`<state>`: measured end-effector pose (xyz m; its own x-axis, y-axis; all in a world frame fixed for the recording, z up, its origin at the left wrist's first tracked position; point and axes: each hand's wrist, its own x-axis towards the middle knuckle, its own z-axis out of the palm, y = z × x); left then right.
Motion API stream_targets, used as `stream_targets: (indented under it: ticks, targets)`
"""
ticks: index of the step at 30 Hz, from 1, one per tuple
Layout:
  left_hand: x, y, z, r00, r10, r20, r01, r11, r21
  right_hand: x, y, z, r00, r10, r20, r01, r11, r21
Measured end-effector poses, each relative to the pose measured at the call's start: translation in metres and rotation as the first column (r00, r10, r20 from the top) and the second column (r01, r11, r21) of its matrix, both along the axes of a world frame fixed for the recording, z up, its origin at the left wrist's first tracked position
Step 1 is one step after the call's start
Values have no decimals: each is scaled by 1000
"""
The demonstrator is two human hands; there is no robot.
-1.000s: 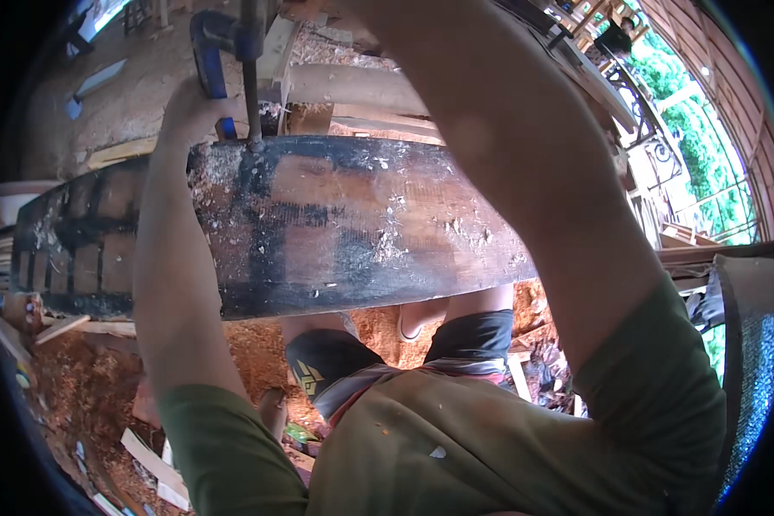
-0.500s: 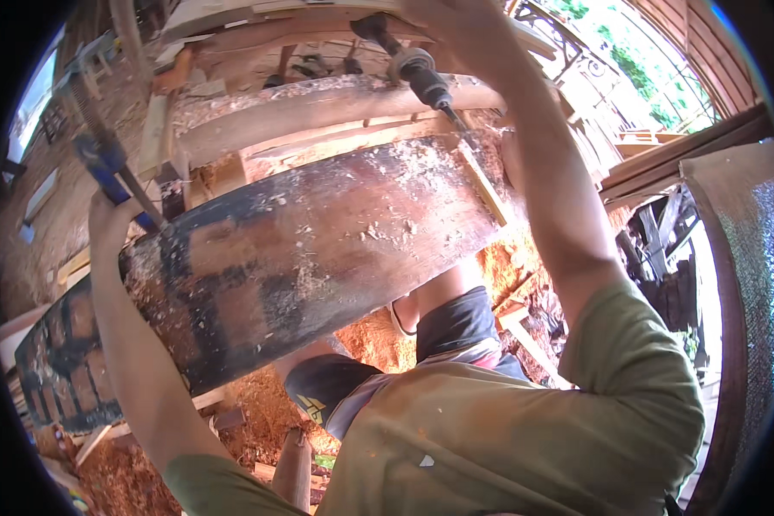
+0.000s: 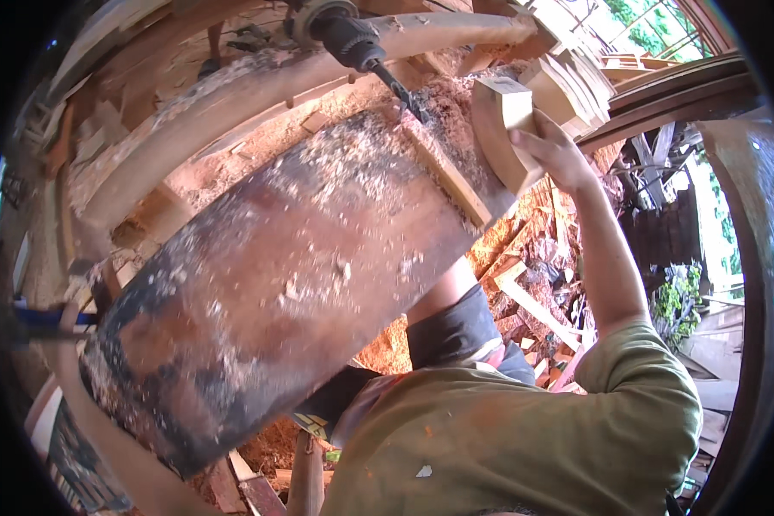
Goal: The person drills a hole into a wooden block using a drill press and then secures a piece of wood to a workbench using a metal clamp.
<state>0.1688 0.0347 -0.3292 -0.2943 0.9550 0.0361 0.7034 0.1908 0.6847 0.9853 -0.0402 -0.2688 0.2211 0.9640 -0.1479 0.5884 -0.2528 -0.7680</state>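
Observation:
My right hand grips a short, curved wooden block at the right end of a broad dark board. At the far left, my left hand is blurred, closed round a blue clamp beside the board's left end. The board is stained black and brown and strewn with shavings. Across its right part lies a narrow wooden strip. Above the strip's far end hangs a drill chuck with a dark bit pointing down; the drill's upper part is cut off.
Behind the board runs a long curved timber. More curved wooden pieces are stacked at the far right. Orange shavings and offcuts cover the ground below. A wooden post stands near my body.
My right hand has come down from beside the drill to the curved block. The view has shifted, with the drill nearer. My left hand and the clamp now appear lower and farther left.

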Motion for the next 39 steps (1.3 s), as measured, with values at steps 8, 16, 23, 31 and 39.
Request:
stream_targets:
  ticks: [8, 16, 23, 31, 39]
  targets:
    - [-27, -45, -31, 951, 308, -40, -310, 946, -90, -1, -16, 4, 865, 60, -498, -59, 998, 18]
    - [135, -132, 41, 402, 654, -641, -735, 648, 200, -21, 7, 34, 630, -123, -766, -305, 868, -391]
    - [487, -128, 91, 975, -7, 222, 70, 959, -274, -38, 8, 47, 461, -360, -811, -312, 790, -528]
    - [587, -77, 103, 770, 98, 630, 288, 828, -481, -51, 6, 43, 651, -281, -705, -319, 742, -589]
    - [593, -77, 101, 730, 351, 587, 131, 771, -624, -66, 29, 50, 777, -174, -605, -356, 671, -651]
